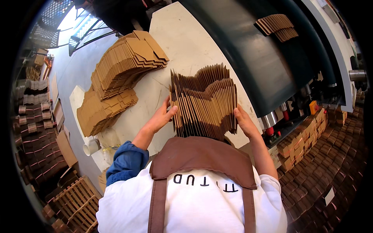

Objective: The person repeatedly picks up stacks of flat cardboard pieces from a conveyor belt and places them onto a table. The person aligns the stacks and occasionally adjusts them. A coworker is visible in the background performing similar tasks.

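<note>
A stack of brown die-cut cardboard pieces (pixel 206 101) stands on edge in front of my body, its sheets fanned side by side with jagged tops. My left hand (pixel 161 117) grips the stack's left side, thumb toward me and fingers partly hidden. Against the right side presses my right hand (pixel 245 122), its fingers along the outermost sheet. The stack's lower end is hidden behind my brown apron (pixel 202 155). To the left, a long curved row of similar tan cardboard pieces (pixel 116 66) leans over on the white table (pixel 186 37), with another bunch (pixel 105 108) nearer me.
Right of the table runs a machine with a dark belt (pixel 256 62), carrying a small cardboard bunch (pixel 278 27). A white cup (pixel 92 147) sits at the left edge. Tied cardboard bundles (pixel 322 186) cover the right floor; a wooden pallet (pixel 77 204) lies lower left.
</note>
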Motion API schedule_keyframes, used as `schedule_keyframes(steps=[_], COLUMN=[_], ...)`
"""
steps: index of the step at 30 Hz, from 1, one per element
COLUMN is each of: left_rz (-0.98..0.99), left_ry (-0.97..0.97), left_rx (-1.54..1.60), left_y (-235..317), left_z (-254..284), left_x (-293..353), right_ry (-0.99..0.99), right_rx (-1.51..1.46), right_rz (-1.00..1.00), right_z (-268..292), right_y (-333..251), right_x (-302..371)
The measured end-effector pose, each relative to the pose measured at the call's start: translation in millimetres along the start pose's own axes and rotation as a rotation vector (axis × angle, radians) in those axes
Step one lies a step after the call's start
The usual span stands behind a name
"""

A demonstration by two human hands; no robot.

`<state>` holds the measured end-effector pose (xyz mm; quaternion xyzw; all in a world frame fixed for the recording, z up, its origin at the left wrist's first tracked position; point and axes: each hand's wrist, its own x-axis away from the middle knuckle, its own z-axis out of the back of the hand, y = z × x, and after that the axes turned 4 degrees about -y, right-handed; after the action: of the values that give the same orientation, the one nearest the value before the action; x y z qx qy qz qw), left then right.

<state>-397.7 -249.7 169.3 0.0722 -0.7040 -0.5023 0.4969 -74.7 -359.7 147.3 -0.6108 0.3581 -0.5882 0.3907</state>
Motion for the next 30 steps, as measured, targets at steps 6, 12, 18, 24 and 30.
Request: schedule_keyframes(steps=[6,12,18,24,30], left_rz=[0.031,0.206,0.043,-0.334,-0.612], left_ry=[-0.051,-0.088,-0.124,0.116,0.103], left_rx=[0.235,0.435,0.454,0.269,-0.296], left_y=[-22,-50,-66,-67,-103], left_z=[10,-12,-14,-7,33], left_x=[-6,-36,-22,-4,-63], right_ry=[0.043,-0.039,-0.018,0.151,0.126], right_rx=[-0.107,-0.346,-0.174,0.321,0.221], right_rz=[-0.206,-0.492,-0.183,0.381,0.485], right_z=[16,5,-30,-27,-8], right_y=[17,52,35,40,110], right_x=[-34,-64,-34,-26,-88])
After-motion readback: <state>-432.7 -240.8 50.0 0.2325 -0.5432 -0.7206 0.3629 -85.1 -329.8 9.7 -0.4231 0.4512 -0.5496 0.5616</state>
